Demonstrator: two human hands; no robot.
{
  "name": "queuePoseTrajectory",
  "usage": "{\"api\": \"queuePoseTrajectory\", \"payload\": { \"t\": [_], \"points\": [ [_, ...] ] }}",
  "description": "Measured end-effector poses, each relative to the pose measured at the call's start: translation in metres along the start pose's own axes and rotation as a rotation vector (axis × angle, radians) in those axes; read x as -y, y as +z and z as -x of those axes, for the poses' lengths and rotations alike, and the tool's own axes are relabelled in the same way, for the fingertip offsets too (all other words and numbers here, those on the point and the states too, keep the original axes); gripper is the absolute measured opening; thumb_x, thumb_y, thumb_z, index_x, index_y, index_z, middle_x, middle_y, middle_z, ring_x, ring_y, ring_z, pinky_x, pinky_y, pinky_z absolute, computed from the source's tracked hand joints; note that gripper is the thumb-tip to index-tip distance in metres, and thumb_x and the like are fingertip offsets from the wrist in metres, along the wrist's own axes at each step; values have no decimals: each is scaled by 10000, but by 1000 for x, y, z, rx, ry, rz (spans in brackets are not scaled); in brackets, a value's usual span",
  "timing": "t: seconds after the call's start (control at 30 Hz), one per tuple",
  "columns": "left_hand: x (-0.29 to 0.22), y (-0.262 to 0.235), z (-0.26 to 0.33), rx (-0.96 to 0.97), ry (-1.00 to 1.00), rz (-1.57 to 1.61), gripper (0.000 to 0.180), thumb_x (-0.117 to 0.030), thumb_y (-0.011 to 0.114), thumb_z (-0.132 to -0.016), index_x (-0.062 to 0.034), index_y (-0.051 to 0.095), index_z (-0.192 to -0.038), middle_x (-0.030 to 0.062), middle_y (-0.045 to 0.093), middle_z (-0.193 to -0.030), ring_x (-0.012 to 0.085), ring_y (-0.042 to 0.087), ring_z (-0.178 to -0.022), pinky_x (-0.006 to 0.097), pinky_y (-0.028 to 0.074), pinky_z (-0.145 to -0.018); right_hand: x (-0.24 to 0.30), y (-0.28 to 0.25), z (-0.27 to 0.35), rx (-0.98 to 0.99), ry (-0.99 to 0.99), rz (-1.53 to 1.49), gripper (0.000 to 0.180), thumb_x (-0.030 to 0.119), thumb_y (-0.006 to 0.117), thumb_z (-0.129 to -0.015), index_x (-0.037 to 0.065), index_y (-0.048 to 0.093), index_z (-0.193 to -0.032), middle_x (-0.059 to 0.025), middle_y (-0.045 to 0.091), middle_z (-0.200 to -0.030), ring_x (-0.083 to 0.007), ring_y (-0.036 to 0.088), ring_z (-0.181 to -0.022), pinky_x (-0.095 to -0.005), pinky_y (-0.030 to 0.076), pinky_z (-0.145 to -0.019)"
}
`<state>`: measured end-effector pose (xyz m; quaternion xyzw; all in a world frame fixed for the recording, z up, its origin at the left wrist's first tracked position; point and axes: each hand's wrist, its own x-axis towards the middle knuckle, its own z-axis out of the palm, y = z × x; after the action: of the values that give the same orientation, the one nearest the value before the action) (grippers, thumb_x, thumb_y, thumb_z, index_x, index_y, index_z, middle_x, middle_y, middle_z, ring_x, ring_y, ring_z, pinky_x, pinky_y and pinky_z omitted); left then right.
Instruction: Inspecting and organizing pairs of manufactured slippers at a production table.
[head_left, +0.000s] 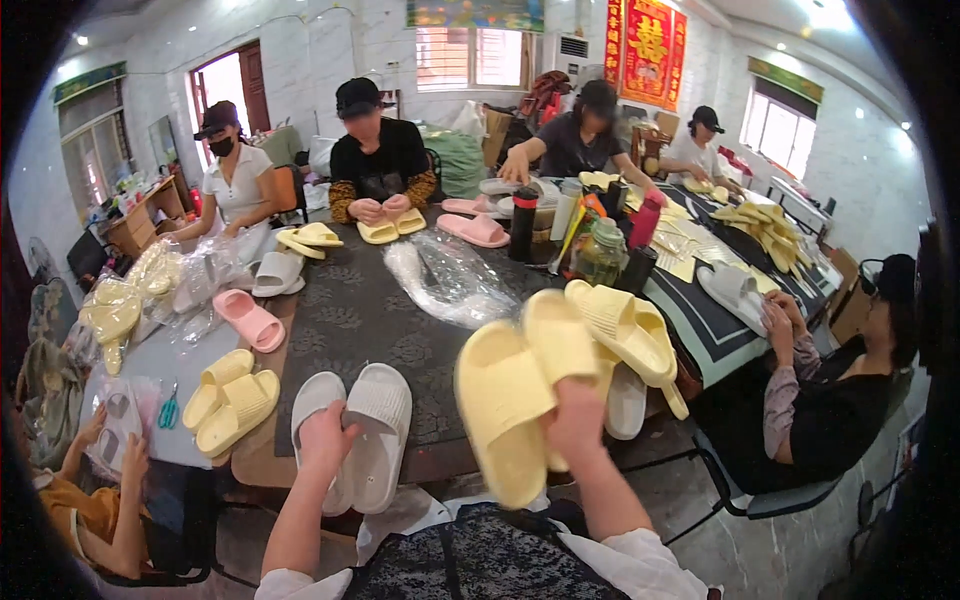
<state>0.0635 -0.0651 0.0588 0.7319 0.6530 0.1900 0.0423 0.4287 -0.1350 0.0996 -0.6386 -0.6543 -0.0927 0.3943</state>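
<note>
At the near table edge, my left hand (325, 442) grips a pair of light grey slippers (380, 445), its fingers partly hidden inside the left one. My right hand (578, 425) is closed around a pair of pale yellow slippers (505, 400), raised over the table edge and slightly blurred. Just behind that hand, more yellow slippers (630, 335) are stacked at the table's right corner. A single grey slipper (626, 402) sticks out below them.
Clear plastic bags (450, 280) lie mid-table. Yellow slippers (232, 402) and a pink slipper (250, 320) rest at left, near teal scissors (169, 408). Bottles (522, 225) and a glass jar (598, 250) stand at right. Several co-workers sit around, one close on the right (830, 400).
</note>
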Motion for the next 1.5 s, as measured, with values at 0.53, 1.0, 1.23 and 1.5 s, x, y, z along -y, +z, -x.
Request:
{"api": "queuePoseTrajectory", "payload": {
  "t": [0.53, 1.0, 1.23, 1.5],
  "points": [
    [-106, 23, 20, 338, 293, 77, 552, -471, 696, -781, -28, 557, -1079, 177, 677, -817, 360, 673, -782, 469, 529, -696, -279, -118, -104, -40, 735, 482, 620, 490, 719, -712, 6, 651, -1093, -255, 650, -1041, -391, 632, -962, -446, 492, -845],
    [-70, -22, 36, 522, 456, 218, 733, -315, 681, -816, -214, 331, -1452, 183, 661, -901, 378, 642, -861, 472, 505, -761, 10, 68, -64, 450, -41, -96, 347, 395, 601, -872, 69, 721, -880, -117, 698, -831, -312, 670, -813, -423, 517, -732],
    [-62, -50, 0, 404, 397, 427, 317, -299, 688, -810, -111, 687, -1066, 111, 678, -811, 281, 661, -789, 392, 518, -734, 24, 168, -64, 810, 130, 75, 412, 510, 621, -774, 139, 757, -890, -123, 714, -866, -287, 686, -846, -397, 532, -780],
    [-68, 56, -94, -111, 261, 385, 274, -192, 643, -822, -44, 666, -1050, 151, 670, -913, 318, 647, -865, 383, 512, -799, 48, 198, -66, 591, 230, -128, 222, 332, 678, -735, 123, 725, -794, -125, 706, -854, -296, 680, -835, -414, 525, -766]
  ]
}}
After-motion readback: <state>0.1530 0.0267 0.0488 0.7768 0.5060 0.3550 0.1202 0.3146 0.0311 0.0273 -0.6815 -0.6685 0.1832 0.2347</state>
